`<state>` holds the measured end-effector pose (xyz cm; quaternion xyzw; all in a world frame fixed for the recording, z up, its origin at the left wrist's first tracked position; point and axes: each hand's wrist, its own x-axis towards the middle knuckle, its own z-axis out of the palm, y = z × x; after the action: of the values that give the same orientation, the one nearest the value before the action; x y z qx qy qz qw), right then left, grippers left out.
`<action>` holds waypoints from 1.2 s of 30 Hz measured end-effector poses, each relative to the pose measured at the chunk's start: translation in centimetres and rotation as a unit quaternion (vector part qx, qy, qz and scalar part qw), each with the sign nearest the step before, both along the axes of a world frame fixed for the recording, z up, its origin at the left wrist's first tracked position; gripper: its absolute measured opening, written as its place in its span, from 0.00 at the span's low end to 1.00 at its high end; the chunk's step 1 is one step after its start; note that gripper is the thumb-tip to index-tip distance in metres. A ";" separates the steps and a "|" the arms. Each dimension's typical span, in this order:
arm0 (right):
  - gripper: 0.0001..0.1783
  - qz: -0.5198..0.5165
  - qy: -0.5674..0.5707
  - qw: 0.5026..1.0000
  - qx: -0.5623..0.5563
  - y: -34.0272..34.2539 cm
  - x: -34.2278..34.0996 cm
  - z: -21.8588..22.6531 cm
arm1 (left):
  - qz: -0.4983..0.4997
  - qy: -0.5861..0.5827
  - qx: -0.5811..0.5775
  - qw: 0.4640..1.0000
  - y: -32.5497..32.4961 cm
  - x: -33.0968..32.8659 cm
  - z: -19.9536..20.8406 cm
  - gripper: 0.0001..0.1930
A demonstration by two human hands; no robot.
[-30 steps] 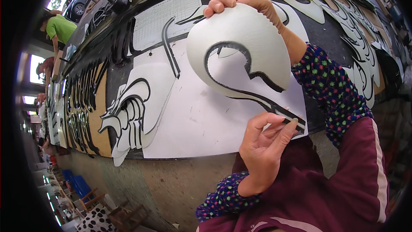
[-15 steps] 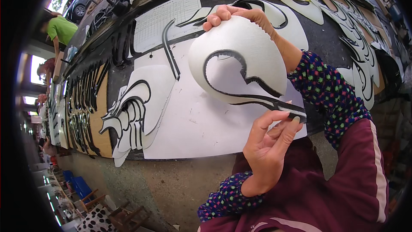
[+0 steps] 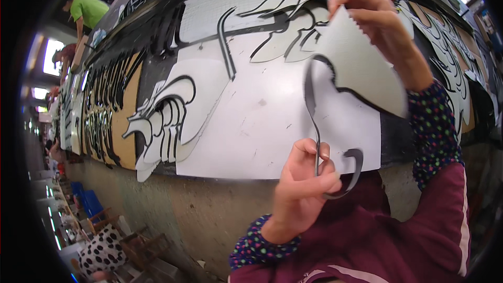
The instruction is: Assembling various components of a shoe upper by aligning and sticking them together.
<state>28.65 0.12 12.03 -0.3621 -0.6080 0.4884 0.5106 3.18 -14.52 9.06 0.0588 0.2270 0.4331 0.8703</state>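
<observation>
"One panel (image 3: pixel 364 68), one strip (image 3: pixel 313 105): how are they held?"

"The right grip (image 3: pixel 372 8) is pinched together on the panel's top corner. The left grip (image 3: pixel 301 188), lower and to its left, has thumb and fingers clamped on the strip."

"And where is everything?"

"The panel hangs tilted below the right grip, over the white sheet (image 3: pixel 257 120) on the worktop (image 3: pixel 157 73). The strip runs from the panel's curved edge down to the left grip, and its end curls up just to the right of that grip. I can't tell whether panel and strip are joined. Pale cutouts (image 3: pixel 204 110) lie left of the left grip."

"Heavy?"

"Light, I'd judge, as fingertips carry it. The panel looks thin and fairly stiff, likely to crease under a hard bend. The strip seems springy and soft, since it loops easily."

"Slippery?"

"Perhaps a little; the panel's face looks smooth."

"Best hold?"

"The broad corner in the right grip, off the toothed edge just beside it, whose teeth could tear. For the strip, a light, flat pinch: squeezing might kink it."
</observation>
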 end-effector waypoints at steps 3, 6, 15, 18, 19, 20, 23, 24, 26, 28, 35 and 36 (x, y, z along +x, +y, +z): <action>0.09 -0.080 -0.194 0.978 -0.005 -1.9 2.5 1.2 | -0.102 -0.011 -0.023 0.994 0.5 -3.1 -2.5 0.17; 0.08 -0.103 -0.276 0.952 -0.077 -3.3 3.0 1.9 | -0.199 0.178 0.031 0.963 1.9 -4.2 -1.4 0.21; 0.08 -0.118 -0.422 0.897 -0.062 -5.5 5.1 -4.6 | -0.256 0.301 0.076 0.915 2.7 -3.9 -4.3 0.17; 0.08 -0.164 -0.489 0.846 0.134 -8.1 0.3 -4.5 | -0.277 0.325 0.071 0.901 2.9 -4.1 -4.4 0.17; 0.09 -0.176 -0.490 0.830 0.201 -8.9 -1.4 -4.5 | -0.277 0.335 0.056 0.899 2.8 -4.4 -4.6 0.17; 0.12 -0.136 -0.435 0.867 0.199 -10.2 -2.3 -4.4 | -0.280 0.329 0.053 0.900 2.9 -4.3 -4.4 0.17; 0.15 -0.032 -0.374 0.909 0.183 -13.5 -5.2 -5.6 | -0.302 0.340 0.038 0.890 2.9 -4.1 -4.2 0.18; 0.15 -0.020 -0.383 0.910 0.156 -14.0 -6.4 -5.6 | -0.299 0.335 0.027 0.893 3.0 -4.1 -4.3 0.19; 0.16 -0.026 -0.361 0.923 0.133 -15.0 -7.0 -6.9 | -0.298 0.328 0.016 0.896 2.9 -4.1 -4.4 0.19; 0.16 -0.029 -0.363 0.923 0.127 -15.2 -7.4 -7.8 | -0.297 0.306 0.026 0.904 2.8 -4.2 -4.5 0.20; 0.19 -0.012 -0.368 0.925 0.096 -15.1 -7.3 -8.2 | -0.292 0.308 0.013 0.905 2.8 -4.2 -4.3 0.21; 0.19 -0.011 -0.368 0.925 0.096 -15.0 -7.3 -8.2 | -0.292 0.303 0.011 0.907 2.8 -4.2 -4.3 0.21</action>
<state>21.38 -14.91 3.83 -0.4723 -0.7931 0.2547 0.2883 -1.04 -11.70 4.74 0.2601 0.4474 0.1237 0.8467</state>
